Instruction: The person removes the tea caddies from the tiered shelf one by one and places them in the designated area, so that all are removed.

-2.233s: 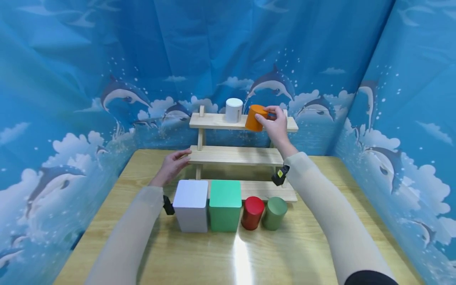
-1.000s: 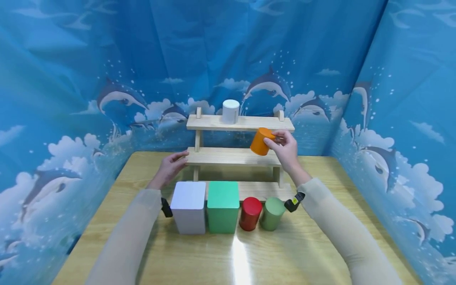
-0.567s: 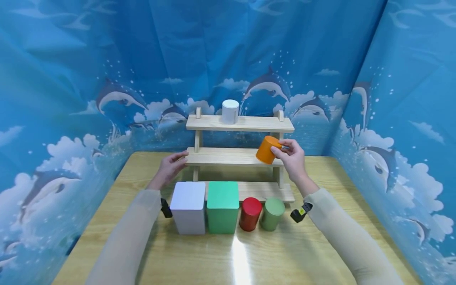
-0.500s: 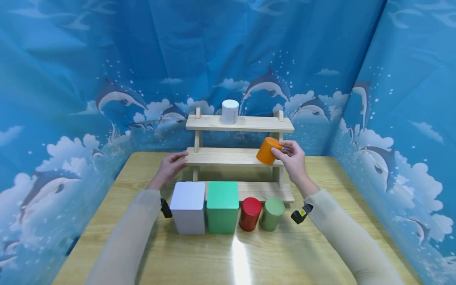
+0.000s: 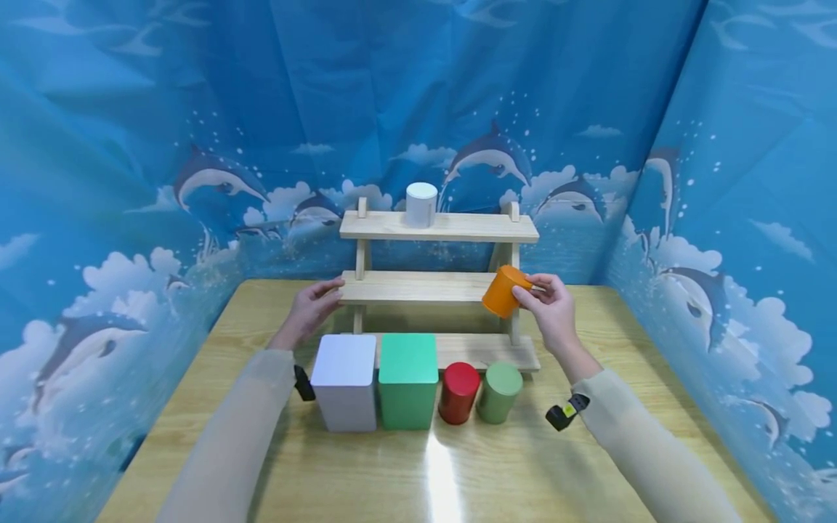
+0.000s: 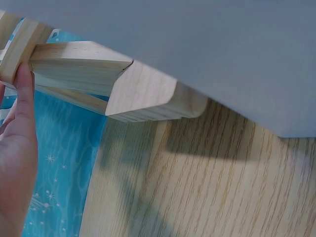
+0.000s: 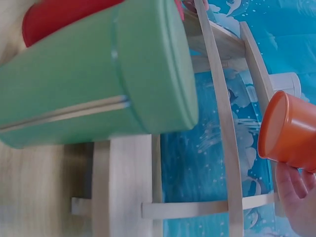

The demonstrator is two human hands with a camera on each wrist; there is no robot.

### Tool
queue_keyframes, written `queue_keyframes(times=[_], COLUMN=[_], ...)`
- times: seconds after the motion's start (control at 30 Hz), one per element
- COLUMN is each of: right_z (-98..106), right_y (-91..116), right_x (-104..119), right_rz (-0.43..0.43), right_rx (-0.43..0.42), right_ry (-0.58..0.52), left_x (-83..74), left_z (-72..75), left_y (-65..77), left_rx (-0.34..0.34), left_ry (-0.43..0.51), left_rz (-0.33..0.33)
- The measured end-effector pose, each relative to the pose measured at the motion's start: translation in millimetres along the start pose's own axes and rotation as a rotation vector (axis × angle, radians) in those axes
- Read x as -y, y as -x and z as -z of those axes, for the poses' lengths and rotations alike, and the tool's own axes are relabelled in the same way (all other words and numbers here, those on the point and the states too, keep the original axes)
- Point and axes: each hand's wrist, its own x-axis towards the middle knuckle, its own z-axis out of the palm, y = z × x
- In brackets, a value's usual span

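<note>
Now right hand is lowering pinched orange can from top of shelf, leaving only white can; left hand is holding shelf.

- The right hand, cut off by the right edge, holds an orange cylinder, its rimmed end facing left.
- A white cylinder shows partly behind the wooden stand.
- A green cylinder, lined lengthwise, looms across the upper left.
- It partly hides a red cylinder.
- Blue patterned cloth shows between the shelves.
</note>
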Motion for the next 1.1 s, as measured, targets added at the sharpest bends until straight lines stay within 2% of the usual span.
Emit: queue_keyframes(times=[0.27, 0.53, 0.8, 1.1], right_z=[18.3, 35.8, 51.5, 75.3], right_y=[9.6, 26.9, 44.0, 68.8], right_x=[-4.7, -11.1, -18.2, -33.2], right_rz=[-0.015, 0.045, 0.068, 0.071], right_rx=[-0.02, -0.028, -0.036, 0.026], right_ry=[-0.031, -0.051, -0.05, -0.022], left_x=[-0.4, -0.3, -1.4, -2.2], left_z=[0.7, 0.1, 0.8, 0.8], left_y=[-1.0, -0.3, 0.3, 0.7], left_rx=[0.002, 0.001, 0.003, 0.011], left_ry=[0.021, 0.049, 0.06, 0.057], left_rz=[0.018, 0.018, 0.008, 0.025])
